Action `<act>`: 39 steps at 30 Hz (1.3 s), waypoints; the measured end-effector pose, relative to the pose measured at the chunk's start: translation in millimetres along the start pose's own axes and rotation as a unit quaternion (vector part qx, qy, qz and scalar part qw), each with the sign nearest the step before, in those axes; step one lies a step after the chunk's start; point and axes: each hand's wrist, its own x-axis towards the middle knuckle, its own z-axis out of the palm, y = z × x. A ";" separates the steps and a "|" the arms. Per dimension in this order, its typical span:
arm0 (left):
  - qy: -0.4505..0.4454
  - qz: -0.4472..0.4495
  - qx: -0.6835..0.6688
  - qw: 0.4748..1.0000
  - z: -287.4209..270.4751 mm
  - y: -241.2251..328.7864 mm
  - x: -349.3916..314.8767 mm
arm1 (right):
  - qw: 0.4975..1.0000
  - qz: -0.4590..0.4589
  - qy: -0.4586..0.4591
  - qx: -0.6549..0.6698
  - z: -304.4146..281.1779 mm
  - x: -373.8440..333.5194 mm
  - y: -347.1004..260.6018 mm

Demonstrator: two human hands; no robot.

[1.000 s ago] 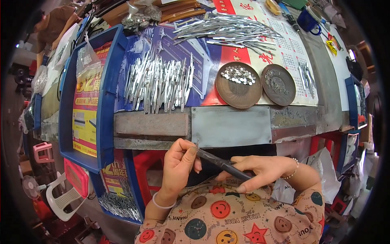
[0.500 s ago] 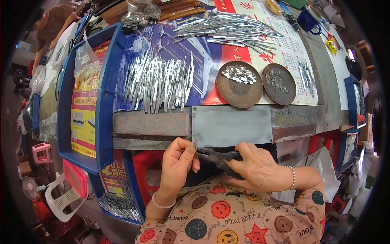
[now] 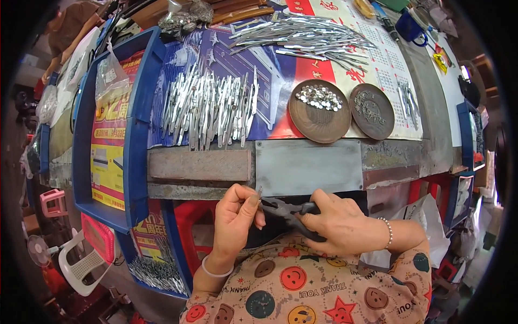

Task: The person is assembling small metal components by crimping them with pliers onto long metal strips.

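Note:
My left hand [image 3: 237, 213] is closed in a pinch on a small thin metal strip [image 3: 260, 191], whose tip sticks up past the fingers. Dark-handled pliers [image 3: 280, 208] are gripped in my right hand [image 3: 342, 224], their jaws pointing left at the pinched strip. Whether the jaws touch it I cannot tell. Both hands are just in front of the bench edge, below a grey metal plate [image 3: 308, 167]. Beyond the plate stand a round brown dish [image 3: 318, 124] with shiny discs and another brown dish [image 3: 373, 129] with tiny metal bits.
Many flat metal strips [image 3: 210, 108] lie left of the dishes, and a further pile of strips [image 3: 302, 38] lies behind. A blue tray [image 3: 140, 135] stands at the left, beside a stone block [image 3: 199, 164]. A blue mug [image 3: 410, 27] is at the far right.
The pliers' handles have spread apart in my right hand and the jaws have turned slightly. My left hand has hardly moved.

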 end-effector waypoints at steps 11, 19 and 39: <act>0.021 0.032 -0.013 0.999 -1.1 3.6 -1.1 | 0.928 0.032 -0.193 0.316 -18.9 10.3 5.9; 0.021 0.028 -0.045 0.998 -4.9 -0.1 2.6 | 0.996 0.009 -0.048 0.075 1.6 4.1 0.4; 0.021 0.022 -0.039 0.999 -5.2 7.1 0.9 | 0.999 -0.015 0.026 -0.016 4.0 8.3 -4.0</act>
